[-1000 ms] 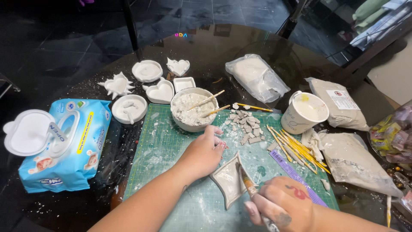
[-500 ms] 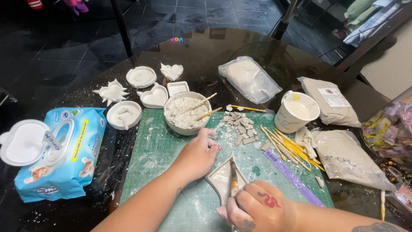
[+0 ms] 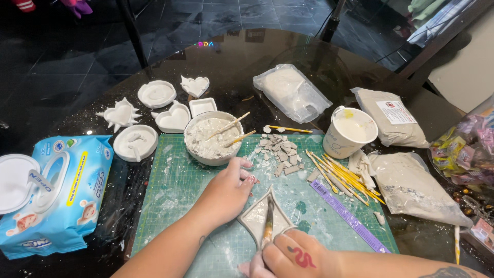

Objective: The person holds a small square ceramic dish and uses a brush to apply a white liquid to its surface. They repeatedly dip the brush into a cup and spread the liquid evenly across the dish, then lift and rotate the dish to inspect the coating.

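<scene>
Head view: right hand (image 3: 296,255) is clenched around a brush (image 3: 267,226), gripped low on the handle; brush runs up and away from the grip, tip resting inside a pointed clay dish (image 3: 260,216). Dish sits on the green cutting mat (image 3: 180,190), directly ahead of the right grip. Left hand (image 3: 226,193) is pressed against the dish's left edge, fingers curled, steadying it; nothing is enclosed in that hand.

Just beyond the left hand: white bowl (image 3: 211,144) of grey clay slurry, two wooden sticks (image 3: 231,131) leaning in it. Right of the bowl, ahead of the brush tip: scatter of dry clay chips (image 3: 280,152) on the mat. Right of the grip: purple ruler (image 3: 345,216) lying diagonally, bundle of yellow modelling tools (image 3: 345,175) just past it. Further right: two grey powder bags (image 3: 411,185), the far one labelled. Paper cup (image 3: 350,131) stands beyond the tools. Clear plastic bag of clay (image 3: 290,92) lies beyond the chips.

Far left of the grip: blue wet-wipe pack (image 3: 62,195), lid flipped open. Beyond it, off the mat on the dark glass table (image 3: 231,56): group of white clay dishes (image 3: 154,113), round, heart and spiked shapes.
</scene>
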